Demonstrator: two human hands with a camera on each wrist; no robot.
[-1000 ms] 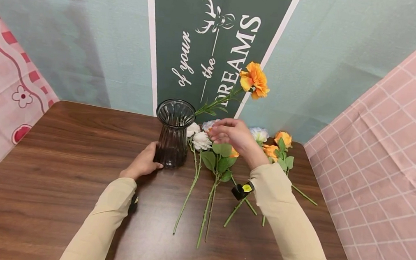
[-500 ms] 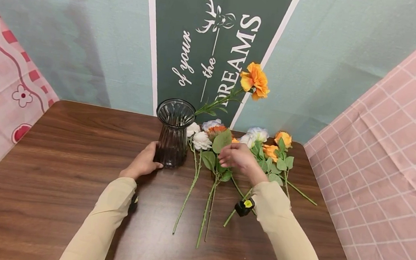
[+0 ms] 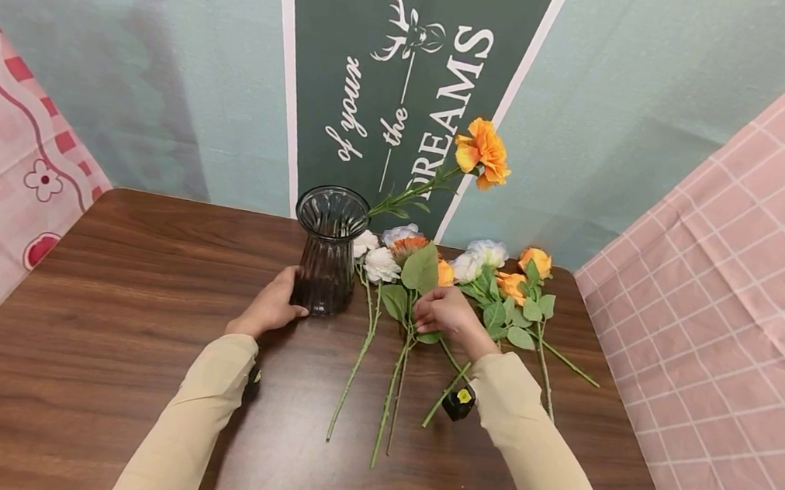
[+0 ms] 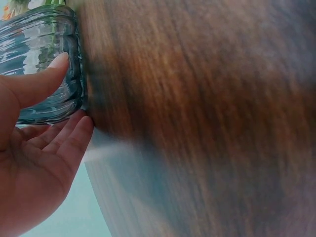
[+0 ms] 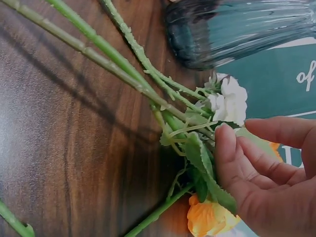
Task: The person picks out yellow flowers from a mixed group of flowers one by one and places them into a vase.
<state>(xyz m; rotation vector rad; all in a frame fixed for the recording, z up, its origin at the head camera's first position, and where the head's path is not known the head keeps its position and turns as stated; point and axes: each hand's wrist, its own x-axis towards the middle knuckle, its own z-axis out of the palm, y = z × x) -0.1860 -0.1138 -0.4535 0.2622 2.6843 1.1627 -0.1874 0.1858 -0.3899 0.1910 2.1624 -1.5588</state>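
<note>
My left hand [image 3: 269, 306] grips the base of a dark ribbed glass vase [image 3: 327, 266], which stands upright; the left wrist view shows the thumb [image 4: 42, 84] on its near side and fingers beyond. From the vase leans one orange carnation [image 3: 482, 155]. My right hand [image 3: 451, 312] hovers at the leafy stems [image 3: 398, 378] of the middle flowers, including a rust-orange bloom [image 3: 409, 246]. In the right wrist view, thumb and forefinger of the bent right hand [image 5: 276, 173] stand slightly apart beside a green leaf [image 5: 202, 158], not clearly pinching it.
White flowers [image 3: 381, 265] lie right of the vase on the brown wooden table [image 3: 110, 345]. Farther right lie pale blue-white blooms [image 3: 486, 253] and orange roses [image 3: 534, 261] with stems toward the front. Cloth backdrops border the table.
My right hand has moved away from the vase mouth and carnation, down and toward me, to the stems of the middle flowers. The left hand and vase have stayed put.
</note>
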